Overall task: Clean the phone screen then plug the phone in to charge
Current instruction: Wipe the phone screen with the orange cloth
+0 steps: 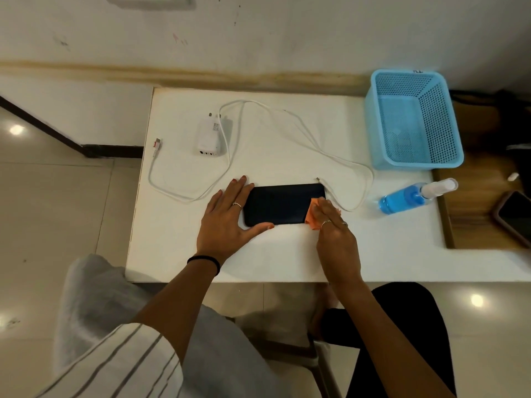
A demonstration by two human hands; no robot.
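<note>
While your left hand (227,216) steadies the phone (283,203), fingers spread flat, thumb along its near edge | phone flat on white table (287,254) | right hand (334,231) presses orange cloth (311,215) on screen's right end, fingers straight together | cable (313,136) tip just beyond phone's far right corner

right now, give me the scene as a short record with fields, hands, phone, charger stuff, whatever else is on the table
left hand: left hand flat, fingers straight, steadying the phone's left end
right hand: right hand presses the orange cloth on the phone's right end
phone: phone lies flat, screen dark, not plugged in
charger: white adapter lies on the table, cable not in it
cable: white cable loose, one end by the phone's top right corner
other: spray bottle on its side; blue basket at the far right
</note>
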